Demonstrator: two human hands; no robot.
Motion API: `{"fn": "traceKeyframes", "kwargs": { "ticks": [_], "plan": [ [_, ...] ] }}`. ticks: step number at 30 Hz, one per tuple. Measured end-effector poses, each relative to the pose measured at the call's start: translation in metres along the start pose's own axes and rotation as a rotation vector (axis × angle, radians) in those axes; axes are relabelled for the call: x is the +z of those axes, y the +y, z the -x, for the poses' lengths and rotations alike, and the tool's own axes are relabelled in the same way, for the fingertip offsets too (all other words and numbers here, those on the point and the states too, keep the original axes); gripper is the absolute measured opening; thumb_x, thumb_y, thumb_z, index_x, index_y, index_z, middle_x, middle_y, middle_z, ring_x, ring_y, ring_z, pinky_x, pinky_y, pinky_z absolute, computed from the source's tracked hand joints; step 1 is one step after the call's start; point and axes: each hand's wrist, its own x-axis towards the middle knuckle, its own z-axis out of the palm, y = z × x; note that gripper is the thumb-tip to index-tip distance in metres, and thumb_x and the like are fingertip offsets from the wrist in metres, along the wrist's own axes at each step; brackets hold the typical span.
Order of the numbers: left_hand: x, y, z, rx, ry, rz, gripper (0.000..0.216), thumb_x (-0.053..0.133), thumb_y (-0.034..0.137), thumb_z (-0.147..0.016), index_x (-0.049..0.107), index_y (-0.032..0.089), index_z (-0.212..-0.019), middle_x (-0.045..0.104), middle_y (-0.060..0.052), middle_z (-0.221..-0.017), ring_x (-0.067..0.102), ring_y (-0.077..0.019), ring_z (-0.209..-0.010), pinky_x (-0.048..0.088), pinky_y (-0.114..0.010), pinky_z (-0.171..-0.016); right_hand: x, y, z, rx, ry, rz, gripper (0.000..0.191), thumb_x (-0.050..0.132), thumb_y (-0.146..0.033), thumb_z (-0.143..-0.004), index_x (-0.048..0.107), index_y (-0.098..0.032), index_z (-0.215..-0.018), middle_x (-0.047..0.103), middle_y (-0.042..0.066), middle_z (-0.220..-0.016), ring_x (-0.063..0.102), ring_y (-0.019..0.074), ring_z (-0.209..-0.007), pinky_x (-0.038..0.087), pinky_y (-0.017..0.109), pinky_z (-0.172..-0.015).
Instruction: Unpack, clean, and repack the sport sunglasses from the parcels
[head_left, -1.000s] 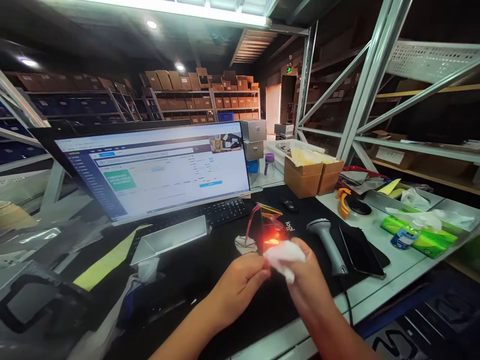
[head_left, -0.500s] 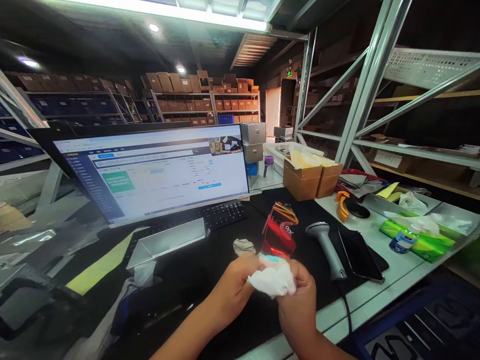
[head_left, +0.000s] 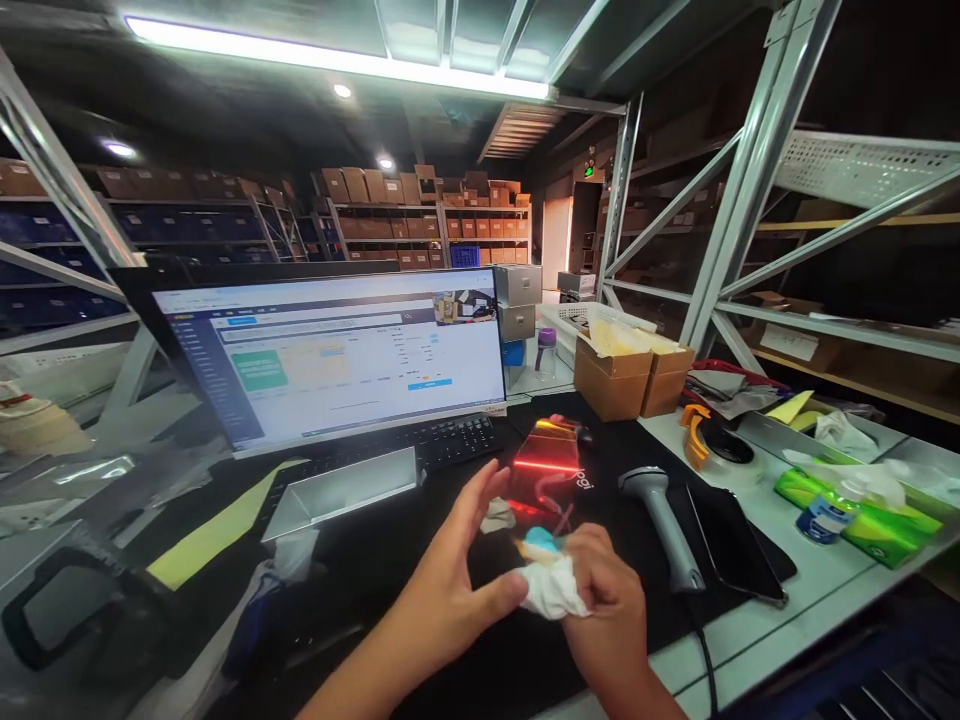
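My right hand (head_left: pixel 606 598) is closed around a crumpled white tissue (head_left: pixel 553 588). A small teal, glossy piece (head_left: pixel 540 541) shows at the tissue's upper edge, blurred; its kind cannot be made out. My left hand (head_left: pixel 457 570) is open, with fingers apart and the thumb tip at the tissue's left edge; whether it touches is unclear. Just beyond the hands, a shiny red-orange thing (head_left: pixel 546 455) lies on the black mat (head_left: pixel 420 640), crossed by a bright red line. Beside it, partly behind my left fingers, is a crumpled pale wad (head_left: pixel 497 516).
A grey barcode scanner (head_left: pixel 664 525) and a dark phone (head_left: pixel 735 540) lie to the right. Behind are a monitor (head_left: pixel 360 370), a keyboard (head_left: pixel 450 440) and an open silver box (head_left: pixel 341 497). Cardboard boxes (head_left: pixel 611 385), a tape dispenser (head_left: pixel 697 440) and a blue-labelled bottle (head_left: pixel 829 512) stand farther right.
My left hand has let go of the tissue, opened and drawn slightly left. My right hand keeps its hold. The view has tilted upward, lowering everything in the picture.
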Motion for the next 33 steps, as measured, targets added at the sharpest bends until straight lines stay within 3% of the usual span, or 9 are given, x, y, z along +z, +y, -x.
{"fn": "traceKeyframes", "kwargs": {
  "ticks": [4,9,12,15,18,21,25,28,33],
  "plan": [
    [0.023,0.013,0.004,-0.023,0.226,0.158,0.07,0.07,0.038,-0.085,0.037,0.022,-0.145,0.056,-0.017,-0.142,0.064,-0.0276,-0.119,0.051,-0.044,-0.103,0.008,0.006,0.015,0.078,-0.175,-0.092,0.04,0.071,-0.012,-0.07,0.043,-0.023,-0.043,0.061,-0.005,-0.049,0.063,0.0197,-0.057,0.044,0.039,-0.069],
    [0.033,0.029,0.002,-0.058,0.398,0.314,0.036,0.066,0.02,-0.079,0.06,0.017,-0.114,0.072,-0.009,-0.11,0.071,-0.0201,-0.097,0.057,-0.029,-0.083,0.016,0.016,0.03,0.295,-0.137,-0.21,0.017,0.077,-0.026,-0.073,0.065,-0.029,-0.061,0.074,0.001,-0.068,0.066,0.0224,-0.057,0.051,0.041,-0.062],
    [0.032,0.033,0.002,-0.043,0.401,0.338,0.033,0.062,0.015,-0.079,0.063,0.017,-0.111,0.073,-0.006,-0.103,0.07,-0.0162,-0.088,0.057,-0.026,-0.079,0.01,0.014,0.029,0.293,-0.223,-0.214,0.027,0.08,-0.019,-0.067,0.059,-0.027,-0.052,0.072,0.0,-0.065,0.069,0.0237,-0.064,0.052,0.046,-0.08],
    [0.03,0.031,0.004,-0.001,0.402,0.323,0.039,0.06,0.013,-0.08,0.062,0.018,-0.119,0.072,-0.007,-0.114,0.069,-0.0172,-0.098,0.057,-0.028,-0.087,-0.006,0.006,0.018,0.214,-0.305,-0.129,0.034,0.076,-0.011,-0.063,0.05,-0.023,-0.045,0.069,-0.001,-0.06,0.068,0.0225,-0.067,0.048,0.045,-0.087],
    [0.03,0.027,0.007,0.014,0.389,0.2,0.048,0.057,0.011,-0.081,0.059,0.02,-0.127,0.07,-0.007,-0.12,0.069,-0.019,-0.099,0.059,-0.03,-0.081,-0.02,-0.005,0.002,0.426,-0.082,-0.214,0.034,0.078,-0.013,-0.059,0.047,-0.022,-0.047,0.066,0.0,-0.061,0.062,0.0199,-0.065,0.049,0.034,-0.07],
    [0.031,0.023,0.011,0.048,0.345,0.028,0.056,0.055,0.008,-0.081,0.055,0.023,-0.135,0.066,-0.008,-0.128,0.07,-0.019,-0.095,0.06,-0.028,-0.07,-0.018,-0.018,-0.012,0.603,0.11,-0.403,0.037,0.08,-0.017,-0.057,0.044,-0.021,-0.047,0.062,0.0,-0.062,0.056,0.0168,-0.063,0.042,0.026,-0.055],
    [0.033,0.014,0.015,0.135,0.279,-0.145,0.058,0.06,0.012,-0.085,0.05,0.027,-0.14,0.057,-0.008,-0.143,0.066,-0.0224,-0.111,0.061,-0.03,-0.077,0.006,-0.034,-0.012,0.591,0.019,-0.523,0.042,0.078,-0.011,-0.059,0.038,-0.021,-0.05,0.05,-0.004,-0.056,0.043,0.0112,-0.054,0.036,0.023,-0.05],
    [0.034,0.008,0.017,0.222,0.28,-0.21,0.057,0.062,0.019,-0.09,0.045,0.027,-0.144,0.056,-0.01,-0.145,0.06,-0.0252,-0.125,0.061,-0.032,-0.087,0.021,-0.036,-0.001,0.498,0.076,-0.466,0.043,0.073,-0.006,-0.06,0.033,-0.021,-0.053,0.045,-0.005,-0.058,0.039,0.01,-0.055,0.033,0.021,-0.05],
    [0.026,0.003,0.013,0.364,0.247,-0.365,0.057,0.06,0.021,-0.093,0.041,0.024,-0.147,0.052,-0.014,-0.149,0.055,-0.0277,-0.133,0.051,-0.044,-0.107,0.021,-0.031,0.011,0.463,0.094,-0.371,0.045,0.072,-0.009,-0.062,0.03,-0.021,-0.052,0.043,-0.004,-0.057,0.04,0.011,-0.059,0.036,0.022,-0.053]
  ]
}}
